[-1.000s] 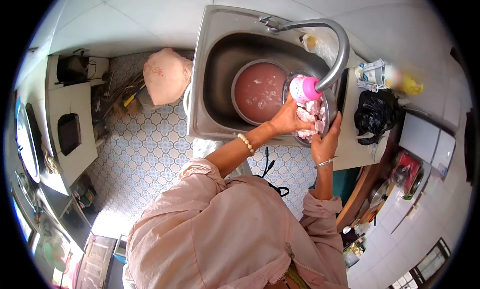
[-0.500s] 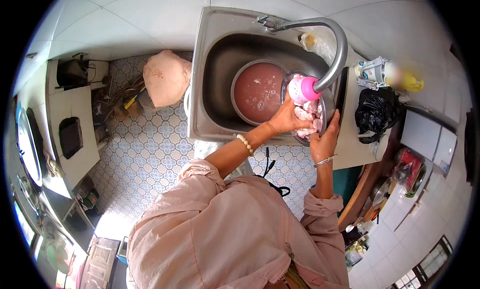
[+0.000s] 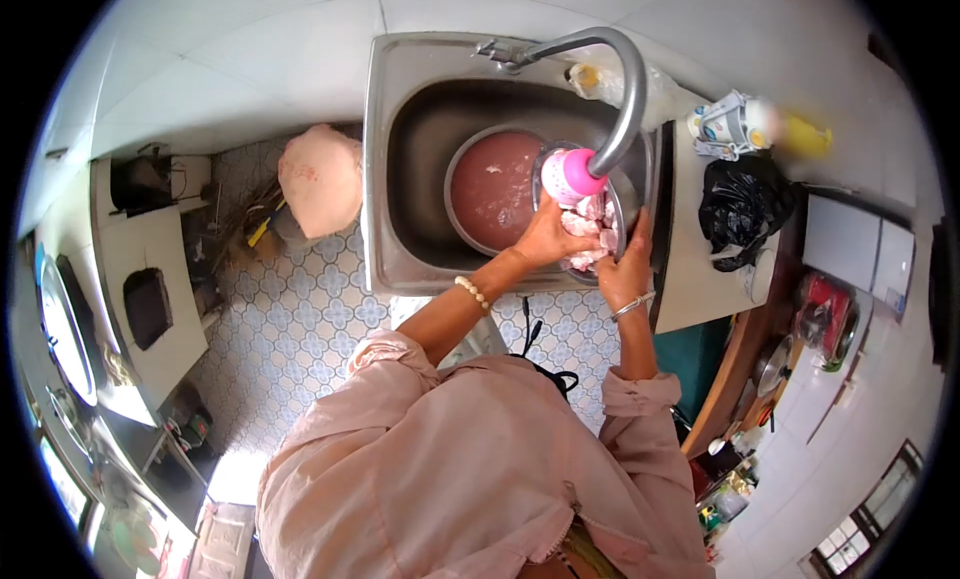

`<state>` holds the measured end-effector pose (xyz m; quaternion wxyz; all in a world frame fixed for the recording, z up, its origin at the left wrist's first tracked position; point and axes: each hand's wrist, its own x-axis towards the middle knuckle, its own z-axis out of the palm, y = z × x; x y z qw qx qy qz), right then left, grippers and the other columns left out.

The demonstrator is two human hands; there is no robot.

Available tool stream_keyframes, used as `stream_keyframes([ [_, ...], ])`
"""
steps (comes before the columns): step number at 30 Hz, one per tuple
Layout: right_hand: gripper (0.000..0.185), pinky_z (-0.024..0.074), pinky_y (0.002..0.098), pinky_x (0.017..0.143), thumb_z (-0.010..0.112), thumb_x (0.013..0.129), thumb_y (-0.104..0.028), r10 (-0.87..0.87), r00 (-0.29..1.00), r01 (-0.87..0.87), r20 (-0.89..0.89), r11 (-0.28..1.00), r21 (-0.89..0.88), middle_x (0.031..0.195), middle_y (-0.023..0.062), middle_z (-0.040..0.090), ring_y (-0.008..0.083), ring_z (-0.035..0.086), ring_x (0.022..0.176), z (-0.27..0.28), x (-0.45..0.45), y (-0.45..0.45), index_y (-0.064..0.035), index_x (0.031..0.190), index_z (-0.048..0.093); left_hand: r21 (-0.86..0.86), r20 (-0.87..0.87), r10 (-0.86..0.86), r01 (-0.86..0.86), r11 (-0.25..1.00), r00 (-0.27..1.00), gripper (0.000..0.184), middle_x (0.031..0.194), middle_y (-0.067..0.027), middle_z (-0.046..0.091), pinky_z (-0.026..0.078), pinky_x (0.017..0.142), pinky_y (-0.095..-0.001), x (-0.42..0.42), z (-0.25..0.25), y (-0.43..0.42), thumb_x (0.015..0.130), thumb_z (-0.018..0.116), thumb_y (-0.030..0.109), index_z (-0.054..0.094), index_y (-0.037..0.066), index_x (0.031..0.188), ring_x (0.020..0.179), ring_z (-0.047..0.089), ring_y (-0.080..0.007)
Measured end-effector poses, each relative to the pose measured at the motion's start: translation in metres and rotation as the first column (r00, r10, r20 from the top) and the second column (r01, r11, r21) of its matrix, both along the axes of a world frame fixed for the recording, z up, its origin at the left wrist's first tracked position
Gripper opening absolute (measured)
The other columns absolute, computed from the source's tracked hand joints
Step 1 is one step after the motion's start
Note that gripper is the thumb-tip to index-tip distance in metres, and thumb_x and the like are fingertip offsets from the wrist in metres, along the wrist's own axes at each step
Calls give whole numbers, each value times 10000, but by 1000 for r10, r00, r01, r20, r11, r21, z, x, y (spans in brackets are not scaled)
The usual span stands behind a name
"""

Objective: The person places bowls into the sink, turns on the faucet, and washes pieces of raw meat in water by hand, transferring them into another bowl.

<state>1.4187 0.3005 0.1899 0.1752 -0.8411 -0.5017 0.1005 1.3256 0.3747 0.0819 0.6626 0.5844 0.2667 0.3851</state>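
A metal bowl (image 3: pixel 628 194) holding pale pink meat pieces (image 3: pixel 590 222) is tilted over the right side of the steel sink (image 3: pixel 420 129). My left hand (image 3: pixel 548 237), with a beaded bracelet at its wrist, grips the bowl's left side, its thumb over the meat. My right hand (image 3: pixel 627 264) holds the bowl's right rim. Just above the meat hangs the pink faucet head (image 3: pixel 572 176). To the left, a round basin (image 3: pixel 490 194) of reddish, cloudy water with small floating bits stands in the sink.
A curved metal faucet (image 3: pixel 636 89) arches over the sink. On the right counter (image 3: pixel 690 269) are a black plastic bag (image 3: pixel 740 209) and a white patterned container (image 3: pixel 730 124). A clear plastic bag (image 3: pixel 650 94) lies behind the sink. A pinkish covered object (image 3: pixel 322 179) stands left of it.
The view has shifted, so the sink, bowl and both hands appear farther left and slightly lower. Both hands keep their hold on the bowl.
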Motion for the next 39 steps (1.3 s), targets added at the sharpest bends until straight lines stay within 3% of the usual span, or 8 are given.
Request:
stream_keyframes([
  [5, 624, 392, 352, 888, 539, 649, 23, -68, 909, 124, -411, 986, 111, 1082, 218, 513, 325, 513, 1002, -47, 36, -18, 45, 1241, 344, 115, -314, -105, 148, 982, 944, 928, 1122, -204, 542, 395, 910, -375, -6, 24, 15, 568, 811, 267, 296, 10, 1297, 1064, 517, -328],
  [7, 561, 436, 286, 800, 473, 605, 63, -239, 480, 403, -844, 915, -31, 1064, 116, 541, 230, 548, 944, -72, 41, -35, 38, 1164, 429, 209, -471, -110, 232, 950, 875, 1108, 1181, -263, 475, 367, 934, -416, -7, 32, 19, 545, 817, 334, 129, 46, 1363, 1115, 448, -415],
  [11, 535, 519, 293, 684, 447, 596, 51, -85, -70, 403, -994, 909, -106, 1003, 83, 570, 214, 590, 885, -77, 29, -56, 0, 1127, 487, 60, -631, -406, 563, 824, 661, 970, 1294, -436, 98, 259, 1027, -422, -23, 67, 34, 634, 737, 363, 198, 52, 1378, 1216, 246, -516],
  [13, 554, 552, 350, 697, 436, 604, 50, -11, -325, 449, -946, 878, -165, 1031, 106, 564, 235, 594, 902, -80, 21, -66, -20, 1153, 471, 214, -767, -282, 644, 735, 577, 840, 1354, -343, 150, 259, 1031, -411, -25, 87, 25, 694, 687, 326, 242, 90, 1366, 1226, 252, -497],
  [17, 573, 558, 396, 706, 446, 614, 53, 41, -358, 487, -933, 861, -150, 1082, 87, 549, 235, 582, 944, -69, 18, -86, -24, 1182, 442, 497, -693, -109, 581, 644, 713, 564, 1292, -205, 393, 402, 916, -375, -33, 112, 9, 734, 656, 175, 433, 84, 1244, 1116, 456, -378],
  [23, 518, 555, 388, 688, 476, 647, 38, 66, -318, 620, -946, 769, -155, 1049, 106, 555, 236, 589, 914, -45, 46, -143, -12, 1162, 452, -15, -308, -14, 10, 1000, 951, 212, 930, -79, 617, 470, 728, -237, -67, 66, 15, 844, 536, 44, 578, -13, 1044, 845, 578, -112],
  [32, 443, 550, 393, 732, 453, 687, 34, 148, -289, 830, -946, 531, -170, 1038, 119, 556, 264, 592, 906, -22, 101, -214, -1, 1129, 458, 171, -649, -110, 285, 943, 752, 315, 1013, -119, 618, 461, 747, -265, -94, -51, 32, 844, 541, 146, 550, -6, 1120, 892, 568, -141],
  [39, 430, 528, 372, 755, 489, 703, 13, 263, -257, 859, -930, 503, -95, 1054, 140, 559, 262, 601, 882, -44, 139, -244, 8, 1130, 449, -123, -609, -235, 203, 971, 757, 335, 775, -109, 640, 474, 610, -274, -54, 13, 24, 789, 437, -14, 545, -38, 1105, 651, 586, -152],
])
